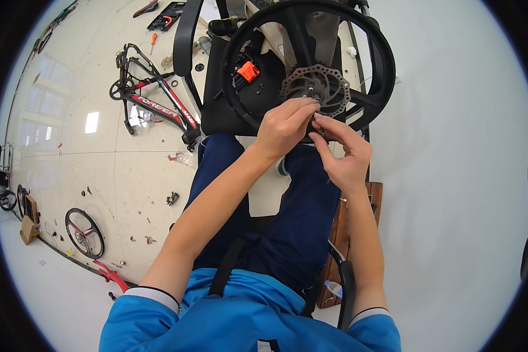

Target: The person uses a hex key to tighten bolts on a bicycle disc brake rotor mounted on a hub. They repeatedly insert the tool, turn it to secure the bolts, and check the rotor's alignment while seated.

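While both hands work at the middle of the black wheel, I see an open black tool case on the floor at the top of the view, with something orange-red inside; its other contents are too small to make out. A brown cardboard box stands at the far left, its contents hidden from me, and a clear plastic bottle lies on the wooden planks by the person's right side. The wheel rests over a black chair seat in front of the knees, its brake disc facing up; an orange piece with slim dark parts lies there too, showing between the spokes. The left hand reaches up from the lower left, palm down, fingers bunched at the hub beside the disc; whether they are clamped on it I cannot tell. The right hand comes up from the lower right, wrist bent inward, thumb and forefinger slightly apart just beside the left fingertips, and I cannot tell whether anything small sits in that grip. Both forearms slant toward the hub. On the floor to the left lie a red-and-black bicycle frame and a smaller-looking wheel with red markings.
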{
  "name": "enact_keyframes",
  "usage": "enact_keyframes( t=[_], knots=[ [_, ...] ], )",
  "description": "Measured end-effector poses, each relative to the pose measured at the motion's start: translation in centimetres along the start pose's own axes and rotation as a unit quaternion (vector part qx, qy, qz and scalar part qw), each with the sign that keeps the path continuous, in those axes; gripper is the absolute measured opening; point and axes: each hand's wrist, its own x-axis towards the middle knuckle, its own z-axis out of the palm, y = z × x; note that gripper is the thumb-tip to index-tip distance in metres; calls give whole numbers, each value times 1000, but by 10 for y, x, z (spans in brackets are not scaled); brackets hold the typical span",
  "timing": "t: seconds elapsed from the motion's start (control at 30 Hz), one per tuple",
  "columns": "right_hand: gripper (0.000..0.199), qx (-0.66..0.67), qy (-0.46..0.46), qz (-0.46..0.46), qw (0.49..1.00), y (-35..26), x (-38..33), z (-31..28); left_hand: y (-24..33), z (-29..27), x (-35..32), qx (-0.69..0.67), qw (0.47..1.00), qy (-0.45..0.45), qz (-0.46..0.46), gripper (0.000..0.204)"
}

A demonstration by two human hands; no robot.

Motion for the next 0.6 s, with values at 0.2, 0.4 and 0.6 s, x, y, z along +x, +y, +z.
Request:
enact_keyframes(
  t=[0.2, 0.4, 0.6],
  knots=[
    [31, -88, -41, -85, 992, 10, 13, -6, -1, -1, 5, -20, 999, -16, -21, 24],
    [28, -108, -34, -142, 983, 17, 19, -1, 11, -9, 1, -40, 992, 17, -117, 16],
    [17, -136, 11, -205, 969, 25, 26, 6, 36, -33, -18, -173, 928, 32, -330, 11]
  ],
)
